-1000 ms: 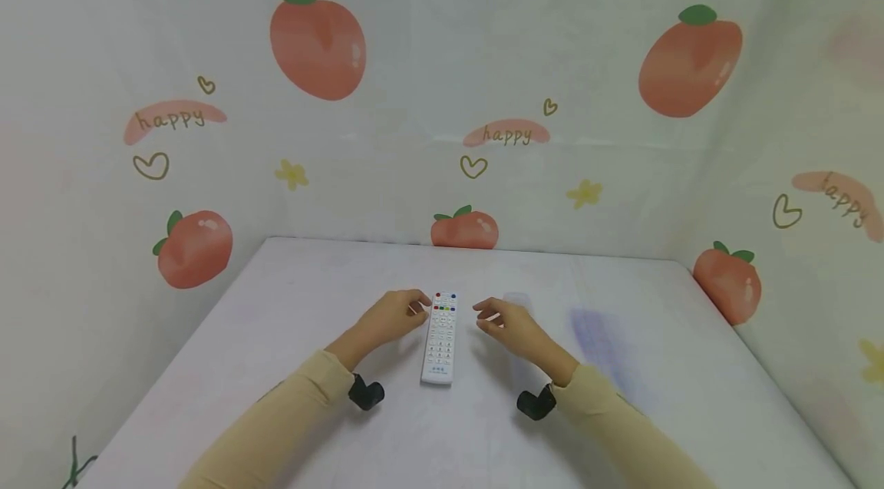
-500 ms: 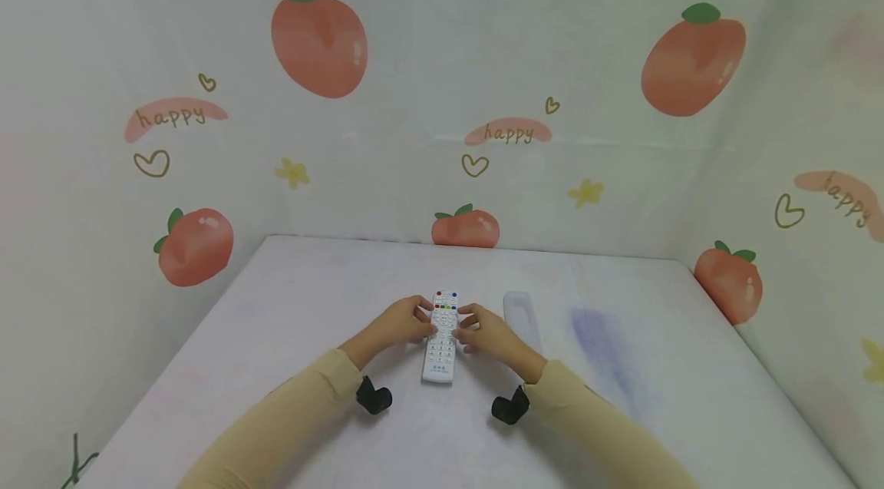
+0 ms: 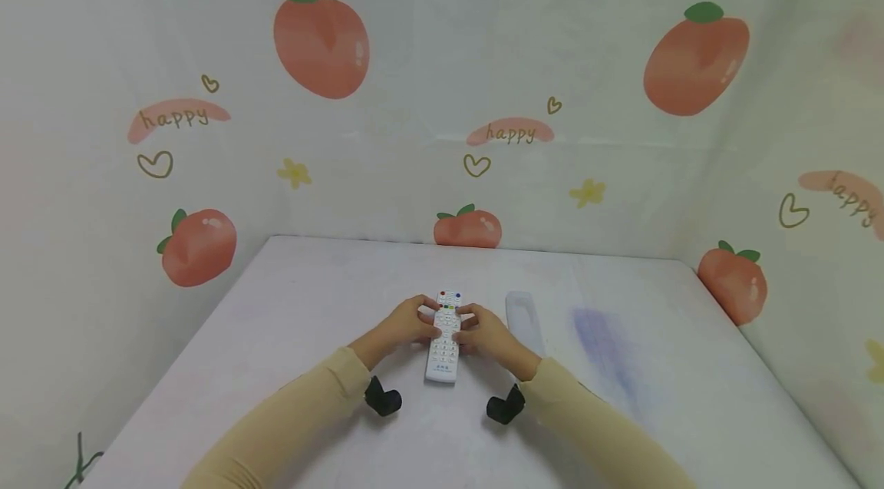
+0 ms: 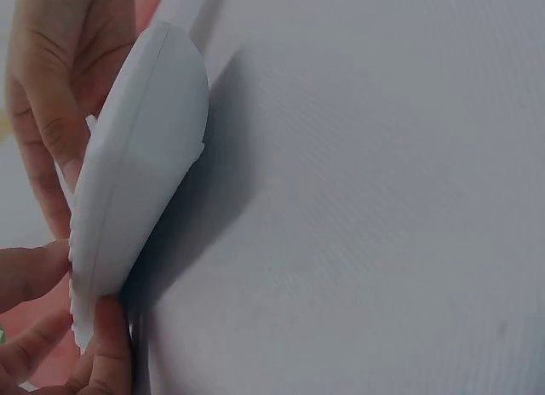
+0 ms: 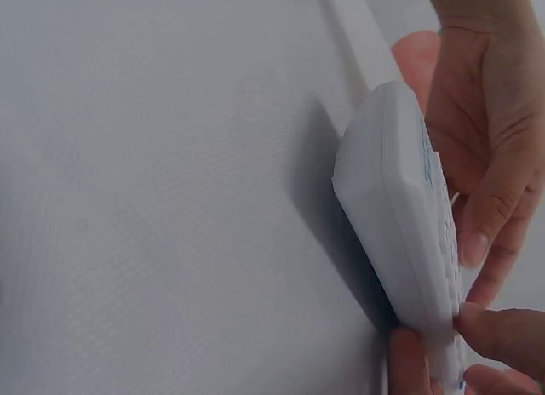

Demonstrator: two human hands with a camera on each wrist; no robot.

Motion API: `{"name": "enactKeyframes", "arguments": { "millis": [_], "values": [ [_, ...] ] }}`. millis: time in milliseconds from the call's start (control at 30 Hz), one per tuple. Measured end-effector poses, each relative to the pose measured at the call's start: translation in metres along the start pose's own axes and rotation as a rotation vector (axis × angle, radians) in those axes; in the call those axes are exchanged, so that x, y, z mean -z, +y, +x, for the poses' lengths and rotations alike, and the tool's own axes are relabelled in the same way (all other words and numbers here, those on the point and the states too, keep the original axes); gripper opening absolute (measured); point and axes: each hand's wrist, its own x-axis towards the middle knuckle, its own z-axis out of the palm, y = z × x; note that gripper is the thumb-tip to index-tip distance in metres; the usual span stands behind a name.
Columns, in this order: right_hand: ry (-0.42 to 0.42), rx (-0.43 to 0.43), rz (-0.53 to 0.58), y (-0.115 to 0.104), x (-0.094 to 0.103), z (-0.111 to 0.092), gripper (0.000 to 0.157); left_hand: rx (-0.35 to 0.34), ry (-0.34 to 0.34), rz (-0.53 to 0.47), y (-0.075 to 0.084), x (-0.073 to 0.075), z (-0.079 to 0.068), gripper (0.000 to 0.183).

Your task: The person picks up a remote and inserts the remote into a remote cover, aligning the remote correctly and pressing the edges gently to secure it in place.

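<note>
A white remote control [image 3: 443, 358] with rows of small buttons lies lengthwise between my hands. My left hand [image 3: 409, 322] holds its left edge, thumb on the button face. From the right side, my right hand [image 3: 486, 329] grips the opposite edge in the same manner. In the left wrist view, a finger [image 4: 109, 348] is tucked under the remote [image 4: 140, 157], and its near end stands off the table over a shadow. The right wrist view shows the remote [image 5: 396, 182] tilted likewise, with a right-hand finger [image 5: 409, 361] beneath it.
To the right of my right hand lies a pale translucent long sleeve-like piece [image 3: 525, 316], partly hidden by that hand. A purple smudge [image 3: 604, 343] marks the white tabletop [image 3: 331, 274]. Printed curtains [image 3: 387, 128] enclose the back and sides.
Both hands have come inward from either side of the remote control and taken hold of its edges. The right hand's move uncovered more of the translucent piece.
</note>
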Motion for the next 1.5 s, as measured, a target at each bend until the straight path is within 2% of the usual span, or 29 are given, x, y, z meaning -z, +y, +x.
{"name": "enactKeyframes", "arguments": {
  "millis": [200, 300, 433, 500, 633, 733, 833, 933, 1067, 1200, 1300, 1433, 1500],
  "values": [
    [-0.035, 0.095, -0.036, -0.002, 0.013, -0.011, 0.043, 0.045, -0.024, -0.109, 0.005, 0.004, -0.005, 0.045],
    [-0.056, 0.183, -0.046, -0.007, 0.022, -0.019, 0.041, 0.053, -0.054, -0.24, 0.013, 0.008, -0.01, 0.044],
    [0.0, 0.304, -0.098, -0.013, 0.031, -0.027, 0.043, 0.029, -0.111, -0.462, 0.024, 0.013, -0.017, 0.041],
    [0.061, 0.343, -0.115, -0.016, 0.033, -0.03, 0.04, 0.003, -0.138, -0.511, 0.03, 0.014, -0.021, 0.038],
    [0.2, 0.399, -0.108, -0.021, 0.035, -0.033, 0.028, -0.1, -0.188, -0.459, 0.039, 0.014, -0.03, 0.035],
    [0.259, 0.419, -0.082, -0.024, 0.035, -0.034, 0.023, -0.181, -0.198, -0.376, 0.043, 0.01, -0.036, 0.035],
    [0.266, 0.405, -0.043, -0.024, 0.034, -0.033, 0.019, -0.217, -0.15, -0.259, 0.045, 0.005, -0.037, 0.037],
    [0.257, 0.369, 0.0, -0.023, 0.035, -0.032, 0.018, -0.229, -0.073, -0.143, 0.045, 0.003, -0.036, 0.039],
    [0.22, 0.335, 0.077, -0.024, 0.035, -0.031, 0.022, -0.251, 0.033, -0.052, 0.046, 0.001, -0.034, 0.036],
    [0.179, 0.303, 0.159, -0.023, 0.035, -0.028, 0.036, -0.283, 0.076, -0.089, 0.046, -0.002, -0.032, 0.033],
    [0.156, 0.276, 0.198, -0.021, 0.035, -0.025, 0.047, -0.301, 0.073, -0.18, 0.045, -0.004, -0.031, 0.037],
    [0.128, 0.247, 0.196, -0.018, 0.035, -0.024, 0.052, -0.279, 0.065, -0.26, 0.043, -0.006, -0.029, 0.053],
    [0.115, 0.227, 0.192, -0.017, 0.035, -0.025, 0.052, -0.268, 0.05, -0.284, 0.042, -0.007, -0.027, 0.056]
  ]
}}
